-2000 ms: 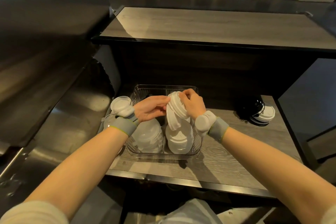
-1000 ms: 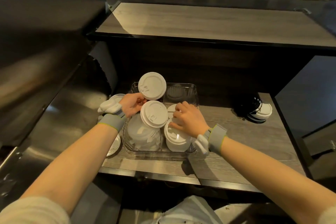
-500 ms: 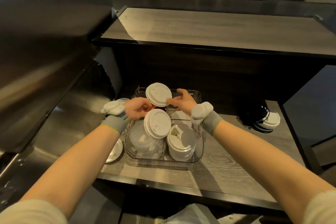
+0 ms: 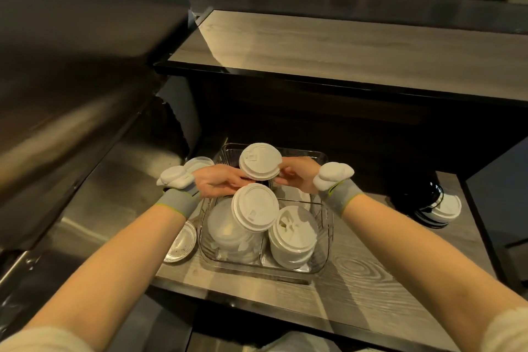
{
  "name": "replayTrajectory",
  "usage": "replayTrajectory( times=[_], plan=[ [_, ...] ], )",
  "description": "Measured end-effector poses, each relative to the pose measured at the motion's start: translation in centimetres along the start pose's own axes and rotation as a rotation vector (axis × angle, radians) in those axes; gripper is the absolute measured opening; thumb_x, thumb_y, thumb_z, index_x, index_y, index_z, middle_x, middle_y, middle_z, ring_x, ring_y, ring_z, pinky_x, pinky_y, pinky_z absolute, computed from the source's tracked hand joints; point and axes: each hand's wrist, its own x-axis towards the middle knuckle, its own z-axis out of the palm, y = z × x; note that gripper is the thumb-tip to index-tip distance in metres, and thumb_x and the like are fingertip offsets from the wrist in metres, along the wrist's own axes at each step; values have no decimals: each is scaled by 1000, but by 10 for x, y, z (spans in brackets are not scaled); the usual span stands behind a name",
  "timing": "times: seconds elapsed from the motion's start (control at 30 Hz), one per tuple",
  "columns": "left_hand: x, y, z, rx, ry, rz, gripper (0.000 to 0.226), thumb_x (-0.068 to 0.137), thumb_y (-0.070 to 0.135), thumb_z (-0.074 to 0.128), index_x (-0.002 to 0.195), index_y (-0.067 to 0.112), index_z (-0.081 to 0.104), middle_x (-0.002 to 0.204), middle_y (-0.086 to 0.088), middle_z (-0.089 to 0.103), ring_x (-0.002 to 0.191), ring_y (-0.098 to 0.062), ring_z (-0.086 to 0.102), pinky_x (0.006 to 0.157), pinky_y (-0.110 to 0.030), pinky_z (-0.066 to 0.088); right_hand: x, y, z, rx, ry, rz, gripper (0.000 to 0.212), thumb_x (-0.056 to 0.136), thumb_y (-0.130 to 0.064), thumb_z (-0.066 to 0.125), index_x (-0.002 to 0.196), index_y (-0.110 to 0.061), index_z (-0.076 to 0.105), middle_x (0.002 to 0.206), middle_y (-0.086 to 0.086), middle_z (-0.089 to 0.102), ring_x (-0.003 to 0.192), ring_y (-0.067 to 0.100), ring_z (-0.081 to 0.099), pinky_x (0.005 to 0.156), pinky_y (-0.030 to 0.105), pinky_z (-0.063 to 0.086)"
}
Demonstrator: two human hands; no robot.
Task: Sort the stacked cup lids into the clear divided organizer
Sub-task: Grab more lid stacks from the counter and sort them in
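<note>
Two hands on one small stack of white lids (image 4: 260, 161), raised over the far end of the clear organizer (image 4: 324, 251).
My left hand (image 4: 218, 181) and right hand (image 4: 297, 176) pinch that stack from either side, fingers closed on its rim. Below, a tilted lid stack (image 4: 255, 206) leans in the near left compartment; another stack (image 4: 293, 234) fills the near right. The organizer sits on the counter (image 4: 371, 280).
</note>
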Motion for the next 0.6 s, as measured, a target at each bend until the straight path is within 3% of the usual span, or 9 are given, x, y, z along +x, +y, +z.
replayTrajectory(
  times=[0.07,0.13,0.2,0.23,0.3,0.37,0.43,0.5,0.6],
  plan=[
    [1,0,-8,62,-21,45,46,93,-6,43,138,4,42,131,-11,57,116,-19,55,97,-28,42,0,-4,-8,93,33,19,23,86,4,37,67,-7,43,63,5,32,57,15,36,49,26,53],
    [2,8,-13,92,49,109,48,93,-6,44,139,5,41,142,-11,47,131,-24,45,103,-30,36,-2,-9,-17,144,14,21,28,85,1,28,62,-13,33,64,3,27,56,14,33,37,20,46],
    [4,11,-19,-16,83,141,51,93,-8,42,141,7,38,144,-12,46,133,-24,43,102,-33,39,-4,-9,-23,243,-2,19,27,86,-1,26,63,-13,34,65,3,32,59,14,38,48,21,51],
    [7,11,-21,-83,86,151,53,93,-8,42,142,9,37,143,-13,46,132,-25,44,98,-35,41,-5,-10,-24,289,-16,16,23,87,-3,27,69,-10,39,72,5,39,67,16,45,62,25,54],
    [9,16,-17,-160,115,181,54,93,-9,41,143,9,35,142,-14,47,131,-26,45,92,-37,44,-5,-9,-24,353,-51,-16,22,92,-9,32,99,-1,51,96,11,52,91,19,54,88,25,47],
    [12,20,-12,-247,149,234,53,94,-10,37,144,7,33,144,-15,44,134,-26,42,96,-33,40,-5,-12,-21,306,-79,-12,32,98,-18,37,125,-2,47,114,14,57,98,18,54,85,19,49],
    [15,25,0,-299,177,270,53,95,-11,35,145,5,31,146,-16,42,135,-24,41,99,-30,37,-7,-10,-18,314,-176,16,45,102,-34,27,138,-9,37,128,14,52,114,27,51,97,36,47],
    [18,30,12,-347,169,304,52,95,-12,34,145,4,30,147,-17,39,137,-25,39,107,-30,33,-6,-7,-14,228,-229,18,54,100,-45,21,139,-13,38,137,14,48,127,35,45,105,53,36],
    [19,35,30,-419,144,325,53,95,-13,34,145,2,29,148,-19,36,138,-27,37,112,-31,29,-5,-3,-12,45,-169,-67,53,98,-45,32,135,-10,45,133,14,53,121,30,52,99,49,43]
  ],
)
